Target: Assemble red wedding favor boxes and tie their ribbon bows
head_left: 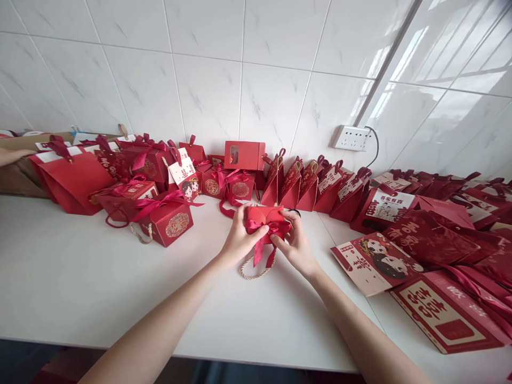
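Observation:
A small red gift box point(264, 215) is between my two hands near the middle of the white table. A dark red ribbon bow point(260, 250) lies across its top, its tails hanging toward me, and a twisted cream rope handle point(256, 276) loops out at the near side. My left hand point(241, 234) is closed round the left side, its thumb on the bow. On the right side my right hand point(295, 242) grips the box, thumb near the ribbon's right tail. The box's underside is hidden.
Red boxes with bows point(168, 221) and a red gift bag point(74, 178) stand at the left. A row of peaked red boxes point(306, 184) lines the wall. Flat printed packages point(444, 314) lie at the right. A person's hand point(14, 156) shows at the far left, and a power strip point(352, 137) is on the wall.

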### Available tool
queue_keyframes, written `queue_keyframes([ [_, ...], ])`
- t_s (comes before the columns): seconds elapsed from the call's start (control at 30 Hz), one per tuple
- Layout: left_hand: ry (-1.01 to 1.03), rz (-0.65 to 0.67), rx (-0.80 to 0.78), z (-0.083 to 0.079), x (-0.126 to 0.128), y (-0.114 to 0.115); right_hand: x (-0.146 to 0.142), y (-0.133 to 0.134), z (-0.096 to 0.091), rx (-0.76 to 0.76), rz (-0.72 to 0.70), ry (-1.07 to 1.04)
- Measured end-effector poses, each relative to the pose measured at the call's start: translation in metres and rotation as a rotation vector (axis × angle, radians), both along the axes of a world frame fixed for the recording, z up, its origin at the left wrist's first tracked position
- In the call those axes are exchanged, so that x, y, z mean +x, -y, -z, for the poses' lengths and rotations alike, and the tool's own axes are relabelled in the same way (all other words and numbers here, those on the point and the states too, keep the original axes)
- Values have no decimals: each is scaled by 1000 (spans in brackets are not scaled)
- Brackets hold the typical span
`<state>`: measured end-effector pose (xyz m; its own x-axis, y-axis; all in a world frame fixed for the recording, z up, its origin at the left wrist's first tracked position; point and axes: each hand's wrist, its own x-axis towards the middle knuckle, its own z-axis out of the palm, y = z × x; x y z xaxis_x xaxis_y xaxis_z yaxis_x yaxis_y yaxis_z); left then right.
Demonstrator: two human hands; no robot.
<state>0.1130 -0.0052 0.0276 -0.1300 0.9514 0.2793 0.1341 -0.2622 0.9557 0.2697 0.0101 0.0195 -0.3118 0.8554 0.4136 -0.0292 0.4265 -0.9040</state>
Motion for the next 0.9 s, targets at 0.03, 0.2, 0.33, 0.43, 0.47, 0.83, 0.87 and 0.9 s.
queue_keyframes([
  [0.03,-2,1,0,0,0,0,0,0,0,0,2,1],
  [0.2,-4,-1,-2,0,0,0,0,-1,1,2,7,4],
  [0.33,2,4,-1,0,0,0,0,0,0,15,7,12],
  [0.43,3,1,-3,-1,0,1,0,0,0,15,8,13],
  [0.47,4,1,-4,-1,0,1,0,0,0,11,8,13],
  [0.83,4,1,10,0,0,0,0,0,0,1,3,6],
  [0.87,1,2,8,0,0,0,0,0,-1,1,1,8],
  [0.9,-3,2,7,-1,0,0,0,0,-1,0,1,9],
])
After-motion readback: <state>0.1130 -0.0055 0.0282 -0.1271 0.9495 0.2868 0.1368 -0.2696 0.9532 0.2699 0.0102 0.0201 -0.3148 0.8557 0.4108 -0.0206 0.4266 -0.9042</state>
